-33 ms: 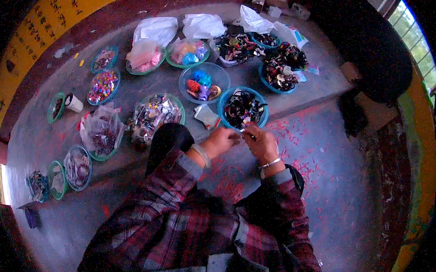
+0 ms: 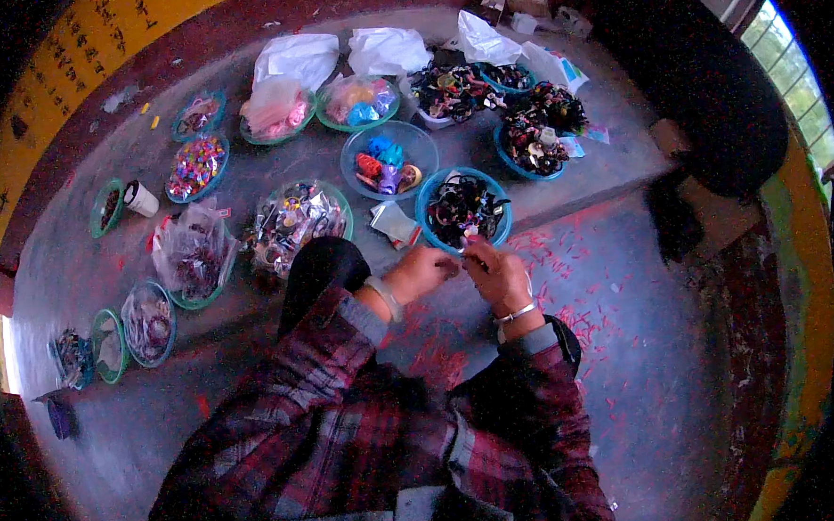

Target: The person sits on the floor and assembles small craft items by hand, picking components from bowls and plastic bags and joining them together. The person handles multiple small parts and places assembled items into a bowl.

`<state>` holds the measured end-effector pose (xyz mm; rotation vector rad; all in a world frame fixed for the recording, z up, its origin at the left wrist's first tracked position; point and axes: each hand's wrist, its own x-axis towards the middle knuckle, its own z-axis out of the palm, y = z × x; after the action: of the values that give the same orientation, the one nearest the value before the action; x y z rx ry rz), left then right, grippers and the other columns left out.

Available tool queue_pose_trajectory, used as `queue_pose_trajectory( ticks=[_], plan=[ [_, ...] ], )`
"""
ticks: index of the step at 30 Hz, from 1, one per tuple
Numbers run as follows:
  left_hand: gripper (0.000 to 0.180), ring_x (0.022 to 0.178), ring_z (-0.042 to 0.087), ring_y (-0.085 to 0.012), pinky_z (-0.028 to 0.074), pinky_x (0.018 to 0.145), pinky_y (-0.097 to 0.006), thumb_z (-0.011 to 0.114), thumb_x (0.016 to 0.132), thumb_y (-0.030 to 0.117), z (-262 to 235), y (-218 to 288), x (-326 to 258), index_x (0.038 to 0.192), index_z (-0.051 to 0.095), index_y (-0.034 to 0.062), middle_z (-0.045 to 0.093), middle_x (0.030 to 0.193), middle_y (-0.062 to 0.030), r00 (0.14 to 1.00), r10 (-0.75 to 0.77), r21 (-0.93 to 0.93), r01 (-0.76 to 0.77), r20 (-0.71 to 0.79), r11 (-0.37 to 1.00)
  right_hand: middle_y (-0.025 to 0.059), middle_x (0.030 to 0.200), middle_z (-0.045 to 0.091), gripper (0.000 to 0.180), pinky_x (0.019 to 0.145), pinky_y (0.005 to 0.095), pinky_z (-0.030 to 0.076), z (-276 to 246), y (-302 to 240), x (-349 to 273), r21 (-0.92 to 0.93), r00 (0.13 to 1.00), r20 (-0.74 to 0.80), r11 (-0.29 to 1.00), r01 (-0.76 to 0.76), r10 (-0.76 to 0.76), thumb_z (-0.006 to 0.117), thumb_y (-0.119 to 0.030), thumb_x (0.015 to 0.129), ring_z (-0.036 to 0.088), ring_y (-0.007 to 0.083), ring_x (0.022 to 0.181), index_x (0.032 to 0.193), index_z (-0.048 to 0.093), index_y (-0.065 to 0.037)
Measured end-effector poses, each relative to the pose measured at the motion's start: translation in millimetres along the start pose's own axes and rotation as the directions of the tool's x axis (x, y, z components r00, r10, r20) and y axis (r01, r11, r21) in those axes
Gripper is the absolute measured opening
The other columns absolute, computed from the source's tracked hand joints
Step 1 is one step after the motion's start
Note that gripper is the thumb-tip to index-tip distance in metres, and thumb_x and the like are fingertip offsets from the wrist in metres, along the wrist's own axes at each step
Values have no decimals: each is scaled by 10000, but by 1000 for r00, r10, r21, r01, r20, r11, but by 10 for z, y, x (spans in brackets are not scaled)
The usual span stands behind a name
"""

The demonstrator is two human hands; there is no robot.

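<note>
My left hand and my right hand are close together just below the near rim of a blue basket. Both have their fingers closed in a pinch. Something small and pale shows at the right fingertips, too small to name; whatever the left fingers hold is hidden. Inside the basket lies a tangle of black bands that look like hair ties, with small pale and pink pieces at its near side. To the left of the basket sits a small stack of white cards, close to my left hand.
Left of my knee is a green basket of wrapped trinkets. A clear bowl with colourful pieces, more baskets, white bags and a white cup stand on the raised ledge. Red scraps litter the lower floor.
My right fingers have shifted very slightly at the basket's rim. Otherwise hands and baskets stay where they were.
</note>
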<state>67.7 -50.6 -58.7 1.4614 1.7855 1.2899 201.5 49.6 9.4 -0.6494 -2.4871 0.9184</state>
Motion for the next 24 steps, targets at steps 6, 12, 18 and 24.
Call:
queue_pose_trajectory(
  ticks=[6, 12, 18, 24],
  plan=[
    [164, 697, 577, -179, 441, 638, -311, 530, 751, 51, -5, 115, 2, 889, 614, 23, 611, 755, -97, 969, -216, -116, 230, 121, 966, 136, 778, 610, 181, 573, 398, 477, -22, 125, -49, -54, 986, 163, 998, 39, -30, 625, -273, 722, 591, 330, 672, 839, 622, -135],
    [138, 698, 582, -143, 458, 644, -301, 548, 739, 39, 7, 261, -27, 851, 619, 0, 633, 761, -102, 941, -284, -269, 326, 184, 906, 127, 720, 604, 196, 579, 420, 466, 142, 355, -31, 23, 964, 265, 999, -27, 20, 581, -320, 749, 581, 341, 682, 852, 626, -159],
    [129, 632, 548, -108, 439, 539, -256, 576, 772, 86, -57, 140, -33, 851, 629, -1, 612, 719, -56, 931, -263, -206, 318, 253, 926, 136, 751, 610, 208, 597, 428, 463, 33, 207, -30, 41, 964, 267, 999, -22, 10, 573, -318, 758, 578, 353, 697, 866, 632, -150],
    [193, 674, 526, -78, 428, 579, -236, 579, 797, 118, -6, 160, -12, 946, 605, -1, 607, 767, -23, 949, -206, -335, 280, 240, 900, 135, 785, 618, 221, 618, 425, 465, 156, 431, -62, 32, 969, 247, 999, -35, 26, 568, -313, 763, 585, 345, 724, 899, 630, -151]
  ],
)
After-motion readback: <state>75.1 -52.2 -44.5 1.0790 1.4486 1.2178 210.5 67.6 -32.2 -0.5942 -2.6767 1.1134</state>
